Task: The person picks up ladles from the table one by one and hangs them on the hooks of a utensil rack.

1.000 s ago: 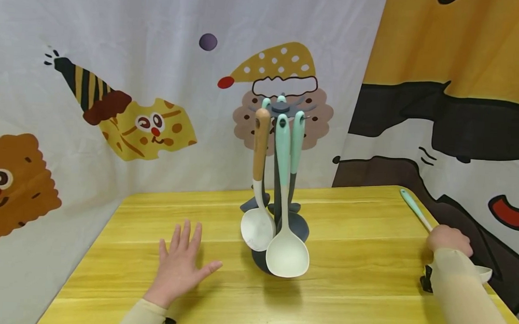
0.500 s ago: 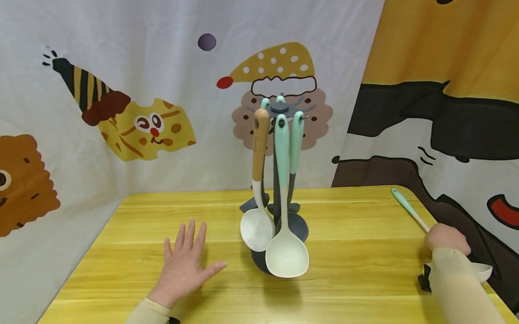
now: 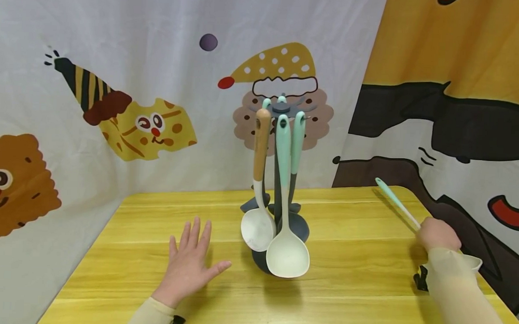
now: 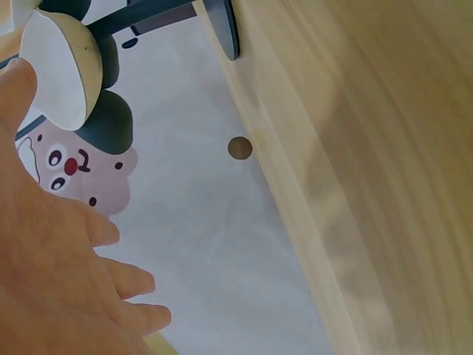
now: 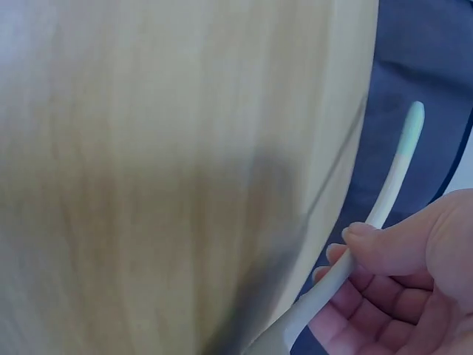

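Observation:
My right hand (image 3: 440, 235) pinches the white shaft of a ladle (image 3: 398, 203) with a mint handle, close over the table's right side. Its mint end points away to the back left, and its pale bowl is mostly hidden behind my sleeve. Thumb and curled fingers close round the ladle's shaft (image 5: 323, 296) in the right wrist view. My left hand (image 3: 188, 267) holds nothing, its fingers spread over the table to the left of a utensil rack (image 3: 281, 108). On the rack's front hang a white ladle (image 3: 288, 254) with a mint handle and a white spoon (image 3: 257, 229) with a wooden handle.
Several dark utensils (image 3: 298, 227) with mint handles hang on the rack behind the white ones. The yellow wooden table (image 3: 345, 282) ends at a curtain (image 3: 169, 47) printed with cartoon figures. Its right edge lies close to my right hand.
My right hand has moved left and slightly away from me, carrying the ladle, whose mint end has swung left. My left hand has drifted a little to the right, still spread.

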The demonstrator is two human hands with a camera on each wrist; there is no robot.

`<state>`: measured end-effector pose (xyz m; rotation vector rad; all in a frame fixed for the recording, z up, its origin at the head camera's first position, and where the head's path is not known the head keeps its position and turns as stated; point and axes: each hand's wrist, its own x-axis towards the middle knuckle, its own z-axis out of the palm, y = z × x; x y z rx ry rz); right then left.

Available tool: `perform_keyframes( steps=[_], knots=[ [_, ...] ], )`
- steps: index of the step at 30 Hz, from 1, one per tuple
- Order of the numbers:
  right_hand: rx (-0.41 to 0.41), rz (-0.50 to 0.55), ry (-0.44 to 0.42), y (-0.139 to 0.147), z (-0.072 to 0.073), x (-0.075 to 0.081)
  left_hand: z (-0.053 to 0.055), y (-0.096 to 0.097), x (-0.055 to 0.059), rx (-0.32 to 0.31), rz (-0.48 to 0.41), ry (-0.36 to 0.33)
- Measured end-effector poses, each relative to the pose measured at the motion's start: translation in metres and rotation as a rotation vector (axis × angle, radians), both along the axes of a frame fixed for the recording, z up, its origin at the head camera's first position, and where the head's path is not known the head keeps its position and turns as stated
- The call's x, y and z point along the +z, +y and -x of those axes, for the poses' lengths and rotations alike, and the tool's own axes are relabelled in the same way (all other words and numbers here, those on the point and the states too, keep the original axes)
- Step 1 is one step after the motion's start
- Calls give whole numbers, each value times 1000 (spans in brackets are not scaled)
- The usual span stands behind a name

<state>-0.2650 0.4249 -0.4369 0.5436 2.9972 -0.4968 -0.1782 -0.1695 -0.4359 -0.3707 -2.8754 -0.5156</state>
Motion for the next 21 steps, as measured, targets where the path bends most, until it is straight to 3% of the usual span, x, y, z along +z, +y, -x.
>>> perform_keyframes(
  steps=[21],
  knots=[
    [177, 21, 414, -56, -2, 33, 2, 7, 9, -13, -32, -5]
  ],
)
